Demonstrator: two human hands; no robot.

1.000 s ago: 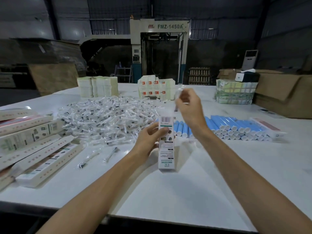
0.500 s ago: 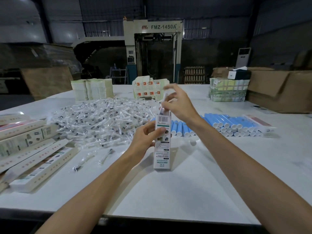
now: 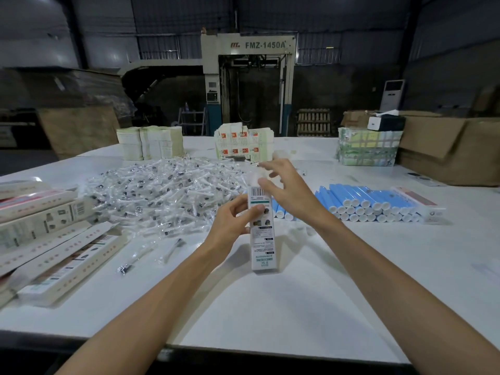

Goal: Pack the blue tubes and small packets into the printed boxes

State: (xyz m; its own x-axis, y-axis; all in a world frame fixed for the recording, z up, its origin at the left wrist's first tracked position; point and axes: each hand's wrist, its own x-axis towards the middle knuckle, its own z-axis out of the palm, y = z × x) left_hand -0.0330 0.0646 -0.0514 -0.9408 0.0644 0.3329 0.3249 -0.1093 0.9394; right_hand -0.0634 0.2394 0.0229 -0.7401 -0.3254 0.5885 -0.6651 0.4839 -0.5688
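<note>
Far to the left of the left hand, a heap of long printed boxes (image 3: 48,247) lies flat at the edge of the white table (image 3: 270,307). Between that heap and the left hand spreads a large pile of small clear packets (image 3: 162,196). Two loose packets (image 3: 135,259) lie apart from the pile, nearer the left forearm. Beyond the pile, well behind both hands, stand stacks of pale flat cartons (image 3: 150,142) and a block of printed cards (image 3: 243,143).

The left hand (image 3: 232,226) grips the upper half of one printed box (image 3: 262,234), thumb on the front face and fingers curled round its left side. This box stands upright on the table between the two forearms. The right hand (image 3: 286,190) hovers at the box's top end, its fingers spread and loosely bent. Something white and blurred sits at its thumb, and I cannot tell whether the hand pinches it. The two hands are close together, one below the other on the same box.

Just right of the right wrist lie the blue tubes (image 3: 362,198) in a row, white caps facing the person, with another printed box (image 3: 418,201) flat against their far end. Further back on the right sit a strapped bundle of green sheets (image 3: 368,147) and brown cardboard cartons (image 3: 446,147).
</note>
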